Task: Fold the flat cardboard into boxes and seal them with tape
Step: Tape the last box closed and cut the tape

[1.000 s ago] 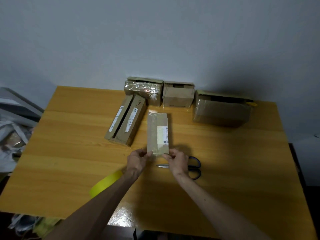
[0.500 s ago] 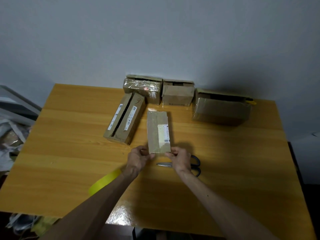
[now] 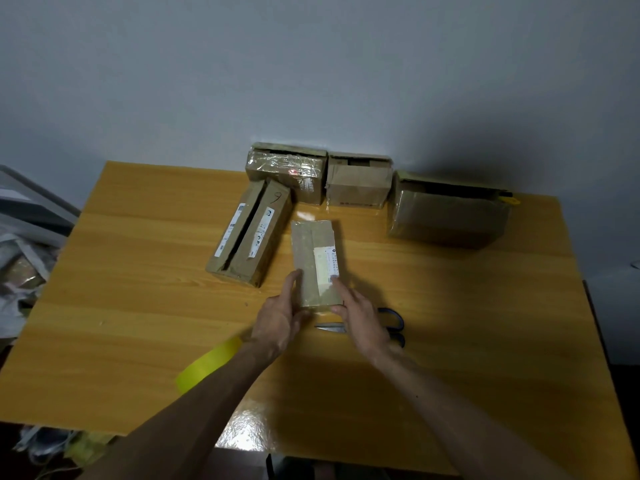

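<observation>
- Worktop (image 3: 138, 306): orange wood grain, with glare at the near edge.
- Yellow tape roll (image 3: 207, 367): nearest thing, partly hidden behind the left forearm and within reach of neither hand's fingers.
- Left hand (image 3: 277, 322): flat against the left wall of the small box (image 3: 317, 251). Its fingers (image 3: 297, 277) are straight and together, pressing rather than curled round.
- Right hand (image 3: 363, 323): mirrors it on the right, with straight fingers lying over the top edge and onto the white label (image 3: 327, 261). The thumbs sit at the near end; whether either hooks under the box, I can't tell from here.
- Scissors (image 3: 393, 322): just beyond the right hand and partly covered by it, blades pointing left.
- Small box: rests mid-worktop between the two hands, long axis running away from the person.
- Long box (image 3: 251, 233): further off to the left, with a dark gap along its top seam.
- Back row at the wall: a film-wrapped box (image 3: 287, 173), a plain box (image 3: 358, 183) and a larger box (image 3: 446, 213).

Risks, as I judge them:
- The box is squeezed, not gripped. Freeing a hand to fetch the tape could let the flaps spring up or the box skid on the glossy surface.
- Reaching back past the scissor blades without looking is a small hazard.
- Tape laid over the label would hide it.
</observation>
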